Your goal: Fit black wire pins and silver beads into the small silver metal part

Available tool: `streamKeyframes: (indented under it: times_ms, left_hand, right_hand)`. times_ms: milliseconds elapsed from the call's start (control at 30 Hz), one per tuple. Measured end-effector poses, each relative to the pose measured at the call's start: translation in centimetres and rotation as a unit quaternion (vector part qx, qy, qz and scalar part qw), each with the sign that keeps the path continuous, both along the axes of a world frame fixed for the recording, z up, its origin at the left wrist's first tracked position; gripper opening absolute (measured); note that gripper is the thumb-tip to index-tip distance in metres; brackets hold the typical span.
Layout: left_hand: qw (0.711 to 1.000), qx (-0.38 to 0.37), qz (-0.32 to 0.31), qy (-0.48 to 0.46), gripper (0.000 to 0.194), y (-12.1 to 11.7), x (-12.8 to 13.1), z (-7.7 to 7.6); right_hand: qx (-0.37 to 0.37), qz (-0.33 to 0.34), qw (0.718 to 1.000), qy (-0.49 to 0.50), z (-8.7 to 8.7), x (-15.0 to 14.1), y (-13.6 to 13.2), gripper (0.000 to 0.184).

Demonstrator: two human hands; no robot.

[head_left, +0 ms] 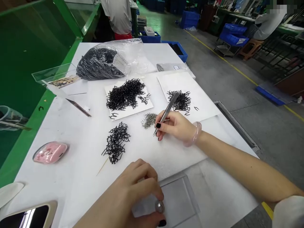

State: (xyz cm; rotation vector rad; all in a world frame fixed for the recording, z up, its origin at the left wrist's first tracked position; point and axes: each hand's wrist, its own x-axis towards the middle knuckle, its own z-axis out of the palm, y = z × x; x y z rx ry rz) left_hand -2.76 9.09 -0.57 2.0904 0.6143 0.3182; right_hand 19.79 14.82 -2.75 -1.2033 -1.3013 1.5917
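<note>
Tweezers (169,109) sit in my right hand (175,125), fingers closed round them, tips pointing down at the white sheet. Just left of those fingers lies a small heap of tiny metal parts (149,120). My left hand (135,190), nearer to me, pinches a small round silvery knob (160,206) between thumb and forefinger. Under and beside that pinch is a clear plastic tray (187,196). Whether the knob touches the tray, I cannot tell. A loose pile of small black forked pieces (117,142) lies beyond my left hand, with a thin wooden stick (102,166) at its edge.
Farther back are a larger black pile (125,95) on paper and a smaller pile (181,101) at right. Behind them lies a plastic bag (102,61) of black pieces. A pink case (50,152) and a phone (30,217) lie left. A person (117,15) sits beyond the table.
</note>
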Motion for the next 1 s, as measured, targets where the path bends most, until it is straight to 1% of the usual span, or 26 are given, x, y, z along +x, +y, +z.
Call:
streamKeyframes:
  times_ms: [100,167,200,267,333,433,500,600,800,1000]
  left_hand:
    - [1.000,0.006,0.028,-0.007,0.028,-0.2,0.0,0.0]
    - [0.999,0.003,0.029,-0.023,0.031,-0.3,-0.1,0.0]
    - [0.999,-0.004,0.027,-0.023,0.032,-0.4,-0.1,0.1]
    - [0.999,-0.035,0.020,0.011,0.032,-0.4,-0.2,0.5]
    - [0.993,-0.088,0.010,0.080,0.029,-0.2,-0.2,1.1]
    - [0.985,-0.144,-0.019,0.095,0.033,0.4,-0.2,2.1]
    - [0.986,-0.143,-0.033,0.079,0.034,0.8,-0.2,2.4]
    - [0.989,-0.131,-0.050,0.056,0.030,1.1,-0.3,2.4]
    - [0.990,-0.122,-0.071,0.027,0.020,1.3,-0.1,1.9]
    - [0.989,-0.132,-0.049,0.042,0.024,1.2,-0.2,1.9]
  right_hand:
    - [0.000,0.024,1.000,0.009,-0.1,0.0,-0.2,0.014]
    - [-0.001,0.027,1.000,0.006,-0.1,-0.1,-0.3,0.011]
    - [-0.001,0.026,1.000,0.003,-0.1,-0.2,-0.3,0.010]
    - [0.002,0.017,1.000,-0.003,-0.1,-0.3,-0.4,0.009]
    - [0.017,-0.016,1.000,-0.010,-0.1,-0.3,-0.5,0.008]
    - [0.060,-0.108,0.992,-0.014,-0.4,-0.3,-0.7,0.008]
    - [0.080,-0.151,0.985,-0.021,-0.7,-0.3,-0.8,0.007]
    - [0.094,-0.176,0.979,-0.038,-0.9,-0.4,-0.9,0.007]
    - [0.100,-0.198,0.973,-0.064,-0.7,-0.6,-0.9,0.006]
    - [0.093,-0.206,0.971,-0.081,-0.7,-0.7,-0.7,0.009]
